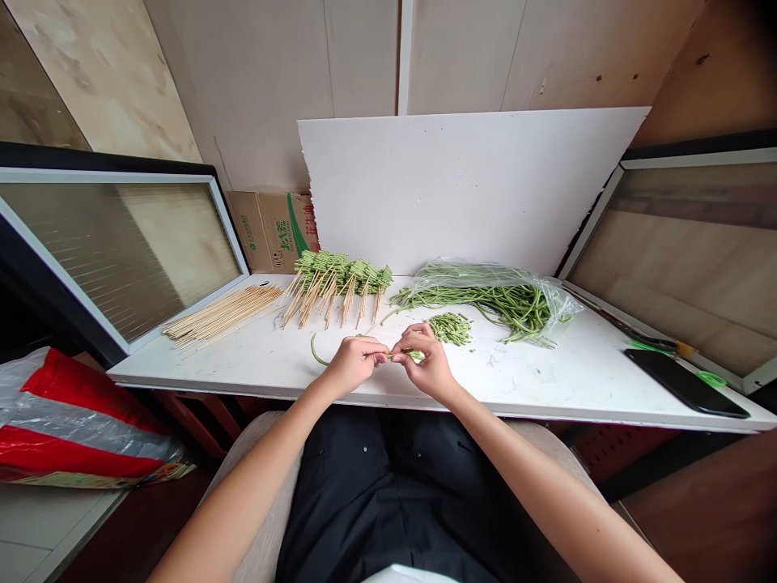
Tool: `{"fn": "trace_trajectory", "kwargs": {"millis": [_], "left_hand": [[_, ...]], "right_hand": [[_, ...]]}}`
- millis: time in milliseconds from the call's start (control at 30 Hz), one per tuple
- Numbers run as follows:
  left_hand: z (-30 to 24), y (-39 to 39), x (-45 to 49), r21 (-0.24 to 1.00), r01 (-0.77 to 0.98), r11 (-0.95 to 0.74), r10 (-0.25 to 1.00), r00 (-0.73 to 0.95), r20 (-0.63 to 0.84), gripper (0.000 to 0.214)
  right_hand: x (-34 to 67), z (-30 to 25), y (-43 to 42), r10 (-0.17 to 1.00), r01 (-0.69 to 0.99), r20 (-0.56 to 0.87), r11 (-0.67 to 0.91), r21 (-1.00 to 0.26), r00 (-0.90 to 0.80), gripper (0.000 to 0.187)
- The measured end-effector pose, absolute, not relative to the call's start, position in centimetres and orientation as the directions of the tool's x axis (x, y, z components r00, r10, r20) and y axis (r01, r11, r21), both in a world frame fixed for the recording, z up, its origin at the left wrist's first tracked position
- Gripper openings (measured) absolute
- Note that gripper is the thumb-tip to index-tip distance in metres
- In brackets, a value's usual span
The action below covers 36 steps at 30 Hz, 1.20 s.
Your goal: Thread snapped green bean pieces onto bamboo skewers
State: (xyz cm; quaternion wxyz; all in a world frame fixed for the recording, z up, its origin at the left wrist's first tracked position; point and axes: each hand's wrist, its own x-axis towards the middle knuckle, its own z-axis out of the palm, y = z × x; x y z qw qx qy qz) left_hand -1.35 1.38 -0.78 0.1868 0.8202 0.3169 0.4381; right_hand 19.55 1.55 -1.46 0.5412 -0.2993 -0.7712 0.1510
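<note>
My left hand and my right hand meet over the front of the white table. Both pinch a long green bean whose free end curls off to the left on the table. A small green coil shows between my right fingers. Just behind my right hand lies a little heap of cut bean pieces. Finished bean skewers lie fanned out behind my left hand.
Bare bamboo skewers lie at the table's left. A clear bag of long beans sits at the back right. A black phone and a knife lie far right. A red and white bag sits lower left.
</note>
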Motion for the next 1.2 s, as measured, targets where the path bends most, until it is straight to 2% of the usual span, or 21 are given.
{"fn": "trace_trajectory", "kwargs": {"millis": [167, 300, 400, 500, 600, 667, 800, 867, 967, 1067, 1200], "left_hand": [[-0.6, 1.4, -1.3, 0.69, 0.237, -0.683, 0.721, 0.364, 0.589, 0.025], [-0.2, 1.2, -1.1, 0.736, 0.195, -0.648, 0.747, 0.352, 0.564, 0.025], [-0.1, 1.5, -1.7, 0.724, 0.218, -0.655, 0.741, 0.372, 0.559, 0.025], [0.0, 2.5, -3.7, 0.707, 0.272, -0.653, 0.754, 0.322, 0.573, 0.022], [0.4, 3.7, -6.3, 0.722, 0.356, -0.593, 0.802, 0.182, 0.569, 0.019], [0.5, 4.2, -7.2, 0.691, 0.42, -0.588, 0.796, 0.15, 0.586, 0.024], [0.0, 4.2, -6.6, 0.62, 0.493, -0.611, 0.778, 0.229, 0.585, 0.03], [-0.5, 4.0, -5.9, 0.605, 0.514, -0.609, 0.784, 0.272, 0.558, 0.03], [-0.7, 3.6, -5.3, 0.586, 0.538, -0.605, 0.788, 0.301, 0.537, 0.031], [-0.2, 3.1, -5.2, 0.575, 0.551, -0.604, 0.791, 0.326, 0.518, 0.032], [0.6, 2.3, -4.9, 0.564, 0.545, -0.62, 0.782, 0.374, 0.499, 0.035]], "right_hand": [[19.5, -1.9, 2.1, 0.734, 0.184, 0.651, 0.678, -0.711, -0.192, 0.02], [19.1, -2.2, 2.3, 0.76, 0.121, 0.618, 0.646, -0.754, -0.201, 0.023], [19.8, -1.6, 2.8, 0.774, 0.128, 0.604, 0.63, -0.766, -0.19, 0.024], [22.9, -0.3, 4.1, 0.813, 0.193, 0.58, 0.577, -0.794, -0.043, 0.028], [26.6, 0.9, 5.7, 0.736, 0.35, 0.65, 0.567, -0.746, 0.192, 0.033], [27.9, 0.9, 6.4, 0.725, 0.468, 0.669, 0.54, -0.7, 0.163, 0.038], [27.0, -1.2, 6.7, 0.809, 0.668, 0.579, 0.489, -0.561, -0.106, 0.044], [26.1, -2.5, 6.7, 0.841, 0.729, 0.496, 0.478, -0.49, -0.217, 0.042], [25.7, -3.6, 7.0, 0.857, 0.767, 0.433, 0.471, -0.435, -0.281, 0.041], [26.4, -3.4, 7.4, 0.858, 0.766, 0.453, 0.455, -0.454, -0.242, 0.051], [26.8, -2.0, 7.3, 0.868, 0.703, 0.464, 0.441, -0.558, -0.176, 0.059]]}}
